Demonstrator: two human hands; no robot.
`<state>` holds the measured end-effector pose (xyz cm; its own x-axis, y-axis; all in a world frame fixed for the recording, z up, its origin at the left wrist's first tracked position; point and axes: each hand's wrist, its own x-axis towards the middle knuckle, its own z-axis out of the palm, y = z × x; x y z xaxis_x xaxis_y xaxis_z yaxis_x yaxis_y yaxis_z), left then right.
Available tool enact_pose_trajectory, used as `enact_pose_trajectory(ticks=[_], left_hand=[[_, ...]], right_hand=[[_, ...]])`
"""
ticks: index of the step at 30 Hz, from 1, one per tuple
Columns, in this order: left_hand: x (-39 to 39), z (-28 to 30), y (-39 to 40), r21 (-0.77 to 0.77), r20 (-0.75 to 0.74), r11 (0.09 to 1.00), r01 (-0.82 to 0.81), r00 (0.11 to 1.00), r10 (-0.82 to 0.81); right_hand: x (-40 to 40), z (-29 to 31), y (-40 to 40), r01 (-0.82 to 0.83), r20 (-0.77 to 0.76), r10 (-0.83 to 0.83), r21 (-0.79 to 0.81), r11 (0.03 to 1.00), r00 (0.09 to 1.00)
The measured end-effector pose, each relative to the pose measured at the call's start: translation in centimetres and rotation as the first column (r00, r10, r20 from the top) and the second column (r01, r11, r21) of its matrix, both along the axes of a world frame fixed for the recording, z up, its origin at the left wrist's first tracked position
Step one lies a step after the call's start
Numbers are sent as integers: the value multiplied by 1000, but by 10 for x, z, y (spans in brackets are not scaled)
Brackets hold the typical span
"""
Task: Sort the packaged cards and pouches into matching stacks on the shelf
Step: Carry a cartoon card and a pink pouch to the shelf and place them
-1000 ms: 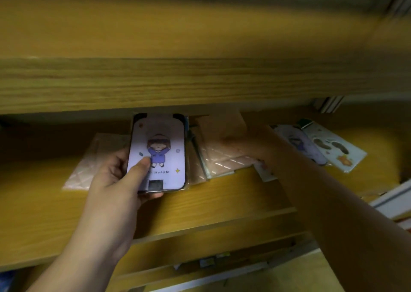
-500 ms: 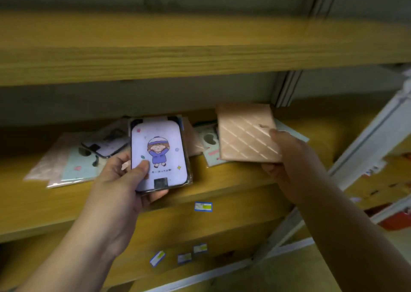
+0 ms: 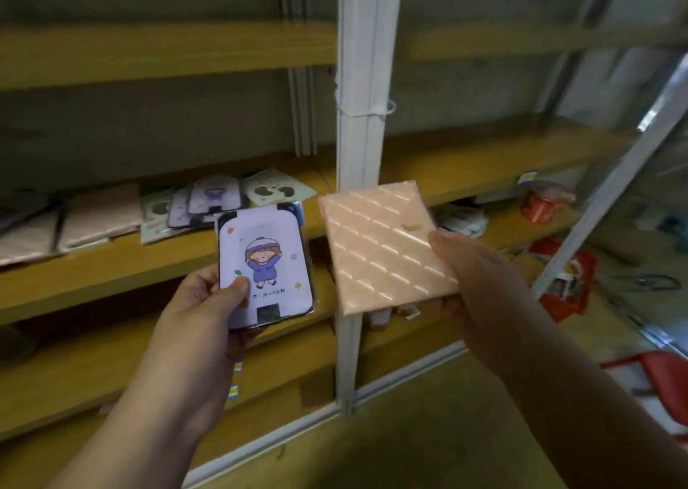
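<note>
My left hand [image 3: 203,311] holds a lilac packaged card [image 3: 266,265] printed with a cartoon child, thumb on its face. My right hand [image 3: 473,268] grips a pink quilted pouch [image 3: 383,246] by its right edge, thumb on top, in front of the white upright post. Both are held out in front of the wooden shelf [image 3: 111,265]. On that shelf at the left lie pink pouches [image 3: 100,214], lilac cards [image 3: 214,196] and pale green cards [image 3: 279,188] in overlapping piles.
A white metal post [image 3: 366,78] divides the shelving. A slanted white brace [image 3: 610,205] crosses at the right. Red plastic items [image 3: 566,283] and clutter lie low at the right. Small labels [image 3: 234,378] are stuck on the lower shelf's front.
My right hand lifted the pink pouch off the shelf and drew it toward me. The view swung right and back, so the post now stands in the middle. My left hand kept the lilac card.
</note>
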<state>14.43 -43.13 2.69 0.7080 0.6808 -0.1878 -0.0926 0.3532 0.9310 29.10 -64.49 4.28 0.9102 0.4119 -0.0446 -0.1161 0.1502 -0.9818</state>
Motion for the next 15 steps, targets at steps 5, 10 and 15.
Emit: enact_pose_trajectory(ticks=[5,10,15], left_hand=[[43,15,-72,-3,-28,997,79,996,-79],[102,13,-116,11,-88,980,200,976,-199],[183,6,-143,22,-103,957,289,953,-285]], right_hand=[[39,7,-81,50,-165,-44,33,998,985],[88,-4,-131,169,-239,-143,94,981,960],[146,-13,-160,193,-214,-174,72,979,961]])
